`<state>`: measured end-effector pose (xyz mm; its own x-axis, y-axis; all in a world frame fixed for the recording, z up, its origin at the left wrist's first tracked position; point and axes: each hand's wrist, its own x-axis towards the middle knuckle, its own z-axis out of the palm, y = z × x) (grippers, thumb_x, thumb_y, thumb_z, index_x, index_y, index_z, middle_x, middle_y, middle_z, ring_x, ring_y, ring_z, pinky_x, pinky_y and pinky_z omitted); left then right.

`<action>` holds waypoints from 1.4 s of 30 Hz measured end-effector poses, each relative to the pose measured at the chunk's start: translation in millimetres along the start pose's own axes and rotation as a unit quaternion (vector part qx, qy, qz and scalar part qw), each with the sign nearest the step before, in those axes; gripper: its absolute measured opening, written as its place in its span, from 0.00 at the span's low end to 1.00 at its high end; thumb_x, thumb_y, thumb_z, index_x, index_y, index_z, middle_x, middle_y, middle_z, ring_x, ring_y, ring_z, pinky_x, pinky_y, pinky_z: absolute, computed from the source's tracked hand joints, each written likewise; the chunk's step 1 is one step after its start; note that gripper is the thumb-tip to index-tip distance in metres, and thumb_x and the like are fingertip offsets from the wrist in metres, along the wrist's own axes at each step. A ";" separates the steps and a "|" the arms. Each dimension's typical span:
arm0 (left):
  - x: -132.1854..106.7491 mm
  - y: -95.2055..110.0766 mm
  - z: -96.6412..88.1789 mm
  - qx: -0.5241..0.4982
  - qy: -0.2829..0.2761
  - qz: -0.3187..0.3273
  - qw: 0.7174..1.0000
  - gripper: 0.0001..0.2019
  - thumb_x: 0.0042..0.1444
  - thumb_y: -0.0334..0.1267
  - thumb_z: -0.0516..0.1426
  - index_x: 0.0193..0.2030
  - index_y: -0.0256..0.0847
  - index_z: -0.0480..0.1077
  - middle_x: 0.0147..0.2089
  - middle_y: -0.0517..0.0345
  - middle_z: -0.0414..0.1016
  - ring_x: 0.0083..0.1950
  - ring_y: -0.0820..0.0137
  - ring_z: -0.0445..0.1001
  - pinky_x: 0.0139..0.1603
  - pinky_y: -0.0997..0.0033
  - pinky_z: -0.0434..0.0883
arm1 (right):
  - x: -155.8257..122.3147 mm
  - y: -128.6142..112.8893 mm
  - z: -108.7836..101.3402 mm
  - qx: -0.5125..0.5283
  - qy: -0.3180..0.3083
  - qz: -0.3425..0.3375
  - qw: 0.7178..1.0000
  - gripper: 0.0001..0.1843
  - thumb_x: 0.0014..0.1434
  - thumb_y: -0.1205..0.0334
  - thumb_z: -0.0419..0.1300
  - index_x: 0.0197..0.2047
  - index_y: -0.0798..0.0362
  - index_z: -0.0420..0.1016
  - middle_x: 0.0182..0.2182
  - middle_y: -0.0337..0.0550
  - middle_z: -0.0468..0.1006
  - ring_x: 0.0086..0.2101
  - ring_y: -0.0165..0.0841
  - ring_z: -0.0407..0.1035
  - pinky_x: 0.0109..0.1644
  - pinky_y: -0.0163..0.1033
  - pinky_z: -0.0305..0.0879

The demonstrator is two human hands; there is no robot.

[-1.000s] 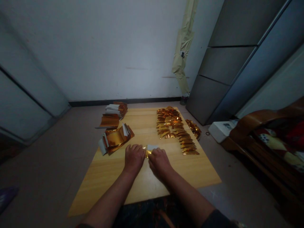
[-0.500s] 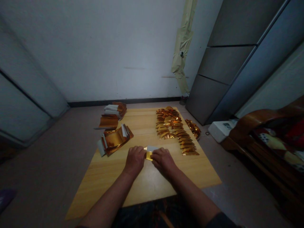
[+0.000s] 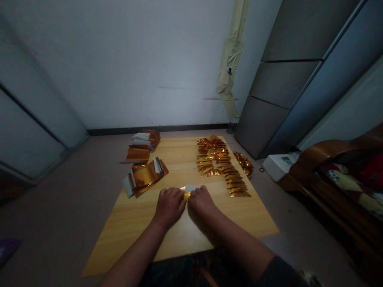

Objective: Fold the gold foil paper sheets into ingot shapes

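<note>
A small sheet of gold foil paper (image 3: 186, 196) with a pale backing is pinched between my two hands over the wooden table. My left hand (image 3: 170, 204) has its fingers closed on the sheet's left end. Closed on the right end is my right hand (image 3: 202, 200), close beside the left. The paper is bent or rolled where it shows between them; much of it is hidden by fingers. To the left lies a loose stack of gold foil sheets (image 3: 144, 175), curled up at the ends. Rows of folded gold foil pieces (image 3: 235, 179) overlap on the right.
More foil sheets (image 3: 137, 153) hang over the far left edge of the table (image 3: 131, 235). Past its right edge sits a container of gold folded pieces (image 3: 243, 162). A white box (image 3: 277, 165), a wooden bench (image 3: 323, 159) and a grey fridge (image 3: 278, 79) stand to the right.
My hands have drawn closer together, and my right hand has turned inward. The gold strip between them now looks narrower and more bunched. The piles have stayed in place.
</note>
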<state>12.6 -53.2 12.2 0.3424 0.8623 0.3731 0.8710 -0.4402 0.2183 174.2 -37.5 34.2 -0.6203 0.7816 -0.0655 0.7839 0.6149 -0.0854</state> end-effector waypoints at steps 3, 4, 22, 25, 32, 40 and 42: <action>-1.1 2.2 -2.0 -0.006 -0.002 -0.005 1.000 0.11 0.56 0.37 0.56 0.46 0.42 0.72 0.44 0.52 0.76 0.48 0.61 0.71 0.47 0.58 0.60 | -0.5 -2.4 4.4 0.003 0.028 0.007 1.000 0.10 0.60 0.67 0.54 0.38 0.57 0.78 0.35 0.53 0.78 0.40 0.41 0.68 0.47 0.48 0.52; -1.2 2.6 -2.0 -0.006 -0.004 -0.006 1.000 0.11 0.56 0.36 0.56 0.46 0.42 0.72 0.44 0.52 0.76 0.48 0.61 0.71 0.48 0.58 0.60 | -0.4 -1.6 4.4 0.006 0.037 0.014 0.999 0.10 0.60 0.67 0.54 0.38 0.57 0.77 0.35 0.52 0.78 0.40 0.41 0.68 0.47 0.47 0.52; -3.9 -5.4 6.2 0.014 0.031 0.032 0.999 0.11 0.61 0.32 0.52 0.46 0.42 0.73 0.43 0.53 0.78 0.45 0.64 0.73 0.47 0.58 0.61 | -22.3 33.1 13.5 0.104 0.111 -0.001 0.988 0.08 0.60 0.67 0.57 0.42 0.51 0.76 0.40 0.43 0.76 0.42 0.35 0.63 0.45 0.39 0.51; -6.2 -5.1 3.6 0.013 0.023 0.033 0.999 0.12 0.60 0.31 0.52 0.48 0.42 0.72 0.45 0.52 0.78 0.47 0.63 0.73 0.49 0.57 0.61 | -20.1 38.8 21.0 0.122 0.126 0.006 0.984 0.09 0.60 0.68 0.57 0.40 0.50 0.78 0.39 0.42 0.76 0.42 0.34 0.63 0.45 0.39 0.51; -15.9 1.4 -8.8 0.023 -0.006 0.060 0.998 0.14 0.61 0.33 0.52 0.51 0.46 0.70 0.55 0.49 0.74 0.58 0.59 0.70 0.58 0.48 0.57 | -17.8 48.1 17.5 0.181 0.135 -0.010 0.974 0.07 0.61 0.68 0.58 0.37 0.51 0.79 0.38 0.40 0.76 0.41 0.32 0.63 0.45 0.37 0.52; -19.4 2.5 -11.5 0.051 -0.048 0.066 0.995 0.14 0.61 0.34 0.53 0.52 0.50 0.71 0.60 0.46 0.70 0.62 0.56 0.65 0.62 0.37 0.54 | -7.8 49.0 3.6 0.234 0.118 0.023 0.965 0.05 0.59 0.65 0.61 0.34 0.53 0.78 0.32 0.38 0.72 0.36 0.30 0.62 0.41 0.34 0.52; -19.7 3.4 -11.4 0.053 -0.056 0.061 0.995 0.14 0.61 0.34 0.53 0.51 0.51 0.71 0.61 0.47 0.69 0.63 0.55 0.64 0.62 0.36 0.54 | -7.3 47.3 1.7 0.245 0.120 0.030 0.962 0.05 0.59 0.65 0.60 0.33 0.53 0.78 0.31 0.37 0.71 0.36 0.30 0.62 0.40 0.33 0.52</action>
<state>4.8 -74.6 15.9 0.4798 0.8293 0.2866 0.8509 -0.5195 0.0787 215.7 -14.3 28.9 -0.5035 0.8524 0.1411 0.6753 0.4901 -0.5512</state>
